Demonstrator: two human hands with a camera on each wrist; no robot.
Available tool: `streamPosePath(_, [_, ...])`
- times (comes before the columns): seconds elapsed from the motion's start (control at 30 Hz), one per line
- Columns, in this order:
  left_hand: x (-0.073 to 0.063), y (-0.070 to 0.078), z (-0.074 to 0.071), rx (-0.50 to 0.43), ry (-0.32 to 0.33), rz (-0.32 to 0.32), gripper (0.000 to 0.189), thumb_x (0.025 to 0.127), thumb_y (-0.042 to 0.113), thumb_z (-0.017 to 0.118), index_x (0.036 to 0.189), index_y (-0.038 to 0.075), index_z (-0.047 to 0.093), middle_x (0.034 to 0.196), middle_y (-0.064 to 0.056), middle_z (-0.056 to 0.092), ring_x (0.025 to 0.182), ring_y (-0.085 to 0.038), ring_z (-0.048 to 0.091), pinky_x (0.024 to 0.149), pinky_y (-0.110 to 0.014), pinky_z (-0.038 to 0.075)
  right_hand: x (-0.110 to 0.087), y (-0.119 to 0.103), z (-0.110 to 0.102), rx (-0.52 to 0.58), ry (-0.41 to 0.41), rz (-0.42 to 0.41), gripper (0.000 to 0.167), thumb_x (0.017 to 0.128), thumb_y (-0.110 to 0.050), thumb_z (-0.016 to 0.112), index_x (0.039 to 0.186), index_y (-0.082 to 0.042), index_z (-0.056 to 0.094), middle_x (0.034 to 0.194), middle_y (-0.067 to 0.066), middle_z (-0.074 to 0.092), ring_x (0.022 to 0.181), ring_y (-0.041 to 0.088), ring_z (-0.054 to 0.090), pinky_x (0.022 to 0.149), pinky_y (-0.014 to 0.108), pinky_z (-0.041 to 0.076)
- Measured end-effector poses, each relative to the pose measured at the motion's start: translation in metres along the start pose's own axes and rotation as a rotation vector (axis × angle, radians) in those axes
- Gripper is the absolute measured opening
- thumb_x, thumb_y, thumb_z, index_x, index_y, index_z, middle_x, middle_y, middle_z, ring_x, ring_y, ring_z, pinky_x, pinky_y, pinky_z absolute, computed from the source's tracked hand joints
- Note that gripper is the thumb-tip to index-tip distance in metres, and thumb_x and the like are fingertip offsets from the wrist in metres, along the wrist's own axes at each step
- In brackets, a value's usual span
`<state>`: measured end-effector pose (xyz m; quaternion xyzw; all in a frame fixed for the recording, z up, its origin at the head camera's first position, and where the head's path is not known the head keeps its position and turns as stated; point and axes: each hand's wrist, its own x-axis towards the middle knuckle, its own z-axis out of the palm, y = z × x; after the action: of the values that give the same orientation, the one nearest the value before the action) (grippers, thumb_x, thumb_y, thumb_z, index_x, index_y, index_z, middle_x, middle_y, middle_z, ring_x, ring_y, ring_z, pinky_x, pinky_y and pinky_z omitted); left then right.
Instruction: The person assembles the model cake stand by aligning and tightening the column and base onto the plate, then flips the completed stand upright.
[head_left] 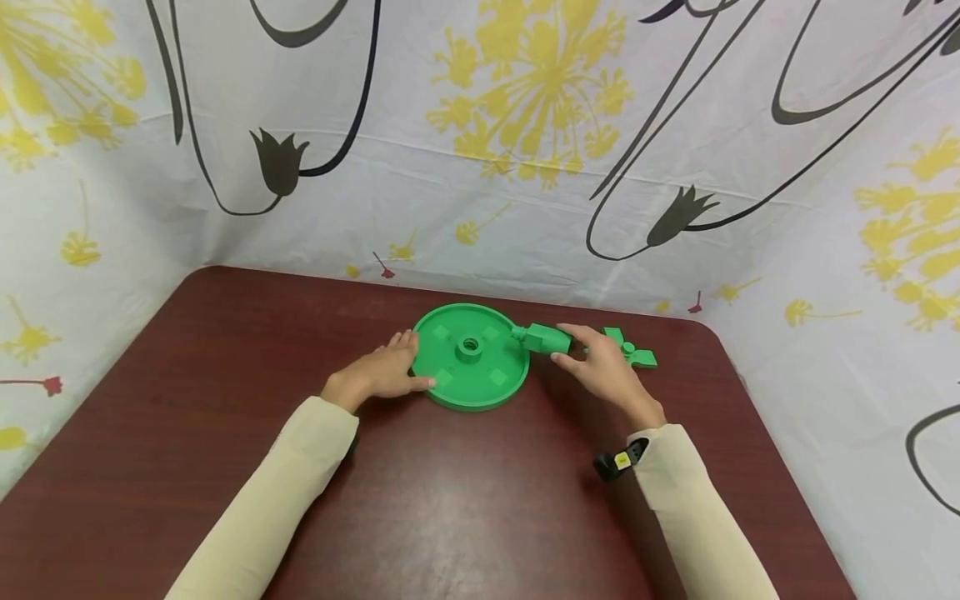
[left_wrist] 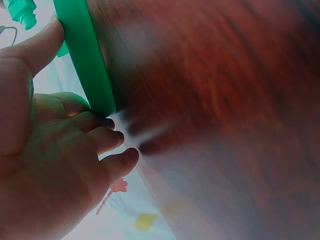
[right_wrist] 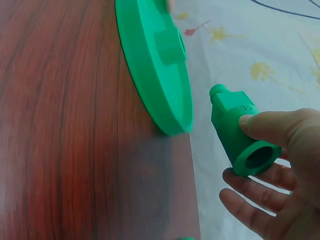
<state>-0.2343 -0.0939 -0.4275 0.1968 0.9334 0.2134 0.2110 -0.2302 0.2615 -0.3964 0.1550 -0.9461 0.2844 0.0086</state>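
A round green disc with a raised rim, a hollow central hub and several square pads lies near the table's far side. At its left edge, my left hand touches the rim with thumb and fingers fairly straight. My right hand pinches a green hollow socket-like piece marked "35" between thumb and fingers. This piece has a round open end toward the palm and a narrower stepped tip. In the head view, its tip overlaps the disc's right edge; the right wrist view shows it raised and apart from the disc.
Beyond the right hand lies a green piece with flat arms and a small central knob, partly hidden by that hand. The dark red wooden table meets patterned cloth at its back and sides. A strapped device sits on the right wrist.
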Motion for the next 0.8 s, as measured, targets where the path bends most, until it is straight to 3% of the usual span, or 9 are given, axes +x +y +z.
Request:
streamPosePath(0.27, [0.000, 0.003, -0.002, -0.026, 0.008, -0.002, 0.093, 0.099, 0.046, 0.056, 0.156, -0.006, 0.004, 0.164, -0.025, 0.002, 0.152, -0.039, 0.001, 0.123, -0.054, 0.012, 0.008, -0.015, 0.008, 0.053, -0.024, -0.026, 0.055, 0.095, -0.022, 0.069, 0.145, -0.010, 0.050, 0.142, 0.014, 0.054, 0.112, 0.032, 0.064, 0.090, 0.048, 0.053])
streamPosePath(0.57, [-0.002, -0.001, 0.000, -0.105, 0.020, -0.032, 0.097, 0.096, 0.041, 0.064, 0.156, -0.007, 0.004, 0.163, -0.027, 0.004, 0.151, -0.043, 0.002, 0.122, -0.057, 0.013, 0.019, -0.037, 0.025, 0.136, -0.035, -0.053, 0.050, 0.094, -0.021, 0.071, 0.140, -0.013, 0.055, 0.125, 0.011, 0.064, 0.108, 0.028, 0.067, 0.085, 0.041, 0.058])
streamPosePath(0.8, [0.002, 0.003, 0.000, -0.124, 0.026, -0.038, 0.098, 0.096, 0.039, 0.066, 0.156, -0.007, 0.004, 0.163, -0.027, 0.005, 0.152, -0.042, 0.003, 0.122, -0.055, 0.013, 0.028, -0.046, 0.030, 0.112, -0.014, -0.095, 0.049, 0.093, -0.021, 0.072, 0.139, -0.012, 0.057, 0.124, 0.009, 0.065, 0.105, 0.027, 0.067, 0.083, 0.041, 0.057])
